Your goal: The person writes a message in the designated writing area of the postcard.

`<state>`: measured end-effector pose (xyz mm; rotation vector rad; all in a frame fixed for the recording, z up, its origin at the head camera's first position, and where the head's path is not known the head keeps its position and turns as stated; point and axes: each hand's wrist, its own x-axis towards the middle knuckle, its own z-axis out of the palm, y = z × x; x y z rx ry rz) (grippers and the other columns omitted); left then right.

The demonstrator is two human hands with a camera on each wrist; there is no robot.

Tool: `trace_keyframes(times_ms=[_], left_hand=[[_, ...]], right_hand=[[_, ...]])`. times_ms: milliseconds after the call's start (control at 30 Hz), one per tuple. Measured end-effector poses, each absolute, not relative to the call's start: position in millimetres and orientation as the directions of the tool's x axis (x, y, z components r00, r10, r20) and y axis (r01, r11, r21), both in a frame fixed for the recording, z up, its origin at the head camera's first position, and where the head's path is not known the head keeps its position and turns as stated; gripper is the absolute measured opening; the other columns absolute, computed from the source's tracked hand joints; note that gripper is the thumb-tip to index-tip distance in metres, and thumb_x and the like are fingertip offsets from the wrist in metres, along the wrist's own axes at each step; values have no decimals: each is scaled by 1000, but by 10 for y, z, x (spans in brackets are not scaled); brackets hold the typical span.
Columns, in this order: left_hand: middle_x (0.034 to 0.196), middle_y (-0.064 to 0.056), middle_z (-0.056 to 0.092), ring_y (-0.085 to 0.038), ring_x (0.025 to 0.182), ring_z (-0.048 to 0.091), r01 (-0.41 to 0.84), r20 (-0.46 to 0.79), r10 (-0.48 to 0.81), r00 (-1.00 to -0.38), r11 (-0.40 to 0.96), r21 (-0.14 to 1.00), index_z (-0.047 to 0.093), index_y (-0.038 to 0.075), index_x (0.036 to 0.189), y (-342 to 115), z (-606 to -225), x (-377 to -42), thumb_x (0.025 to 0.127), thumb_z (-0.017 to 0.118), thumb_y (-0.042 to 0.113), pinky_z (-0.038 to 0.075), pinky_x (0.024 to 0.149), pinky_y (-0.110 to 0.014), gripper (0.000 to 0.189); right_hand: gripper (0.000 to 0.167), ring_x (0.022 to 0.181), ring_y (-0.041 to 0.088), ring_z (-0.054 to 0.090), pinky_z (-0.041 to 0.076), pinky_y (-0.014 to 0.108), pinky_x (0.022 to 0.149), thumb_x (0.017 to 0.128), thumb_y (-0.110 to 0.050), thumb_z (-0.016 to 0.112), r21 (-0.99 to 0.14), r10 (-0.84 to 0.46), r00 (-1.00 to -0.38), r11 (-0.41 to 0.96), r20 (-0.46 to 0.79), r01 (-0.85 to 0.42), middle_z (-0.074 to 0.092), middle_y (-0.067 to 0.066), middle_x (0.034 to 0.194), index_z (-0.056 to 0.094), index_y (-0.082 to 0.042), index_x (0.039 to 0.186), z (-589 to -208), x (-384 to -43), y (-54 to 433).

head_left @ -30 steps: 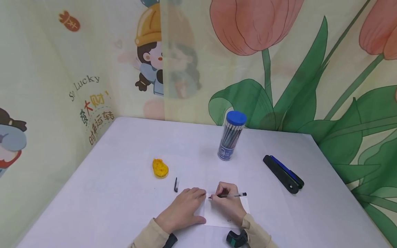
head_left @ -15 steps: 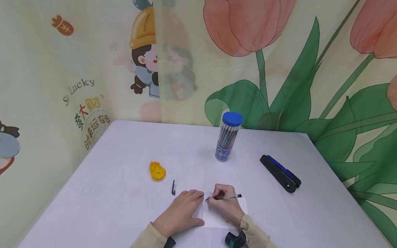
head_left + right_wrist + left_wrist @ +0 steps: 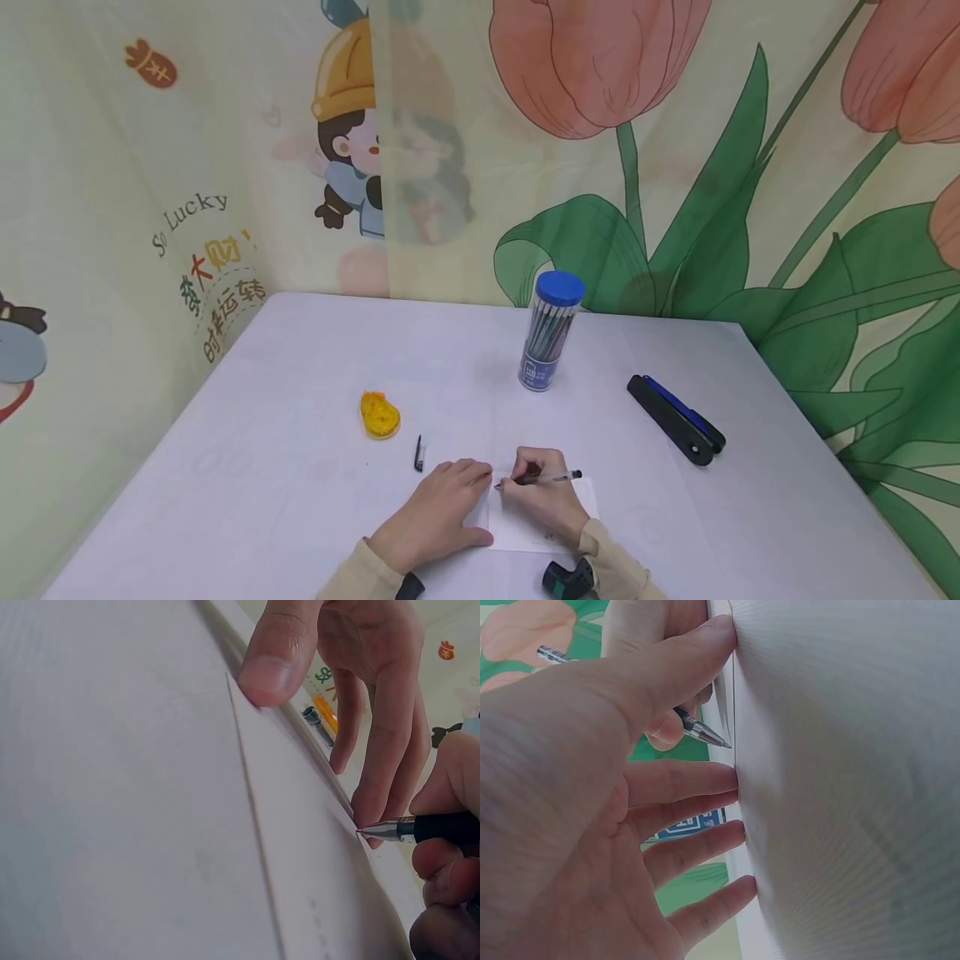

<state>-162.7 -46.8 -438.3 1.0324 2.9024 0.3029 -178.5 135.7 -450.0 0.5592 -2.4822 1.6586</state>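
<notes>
Fingers spread and fairly straight, my left hand [image 3: 438, 512] rests on the left edge of a small white sheet of paper [image 3: 517, 532]. In the left wrist view its fingertips [image 3: 721, 778] touch the surface, thumb apart from them. My right hand [image 3: 549, 493] pinches a clear-barrelled pen [image 3: 558, 477] with a black grip. The metal pen tip [image 3: 379, 829] meets the paper near its upper left corner, close to the left fingers. Small dark marks [image 3: 549, 537] show near the paper's lower edge. A clear pen cap with a black clip [image 3: 419, 455] lies beyond the left hand.
A yellow, rounded plastic object [image 3: 380, 415] lies at left beyond the cap. Behind the hands stands a clear tub of pencils [image 3: 551, 333] with a blue lid. A black and blue stapler [image 3: 677, 421] lies at right. A printed curtain [image 3: 442, 150] hangs behind the white table [image 3: 300, 375].
The head view has shifted slightly, so everything sits a little further left and lower. The pen tip has moved very slightly left near the paper's edge. Both hands keep their hold.
</notes>
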Motion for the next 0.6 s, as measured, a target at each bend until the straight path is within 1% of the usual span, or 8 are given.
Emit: trace_keyframes(times_ms=[233,600], left_hand=[[133,-3,56,-19,122,50,620,22,629,-777,760,196,60,6,129,-476,-4394,-1622,78,75,48,41,104,-37,68],[134,-3,56,-19,123,50,626,34,632,-774,755,195,59,5,129,-477,-4394,-1621,78,75,47,40,104,-37,68]], right_hand=[[23,57,-2,50,47,16,57,67,15,65,-870,-193,-929,334,315,-364,60,4,61,51,-1,59,-4490,-1769,1350],[24,57,-2,49,45,16,56,68,14,66,-858,-202,-928,359,314,-368,60,3,61,52,-3,60,-4489,-1777,1352]])
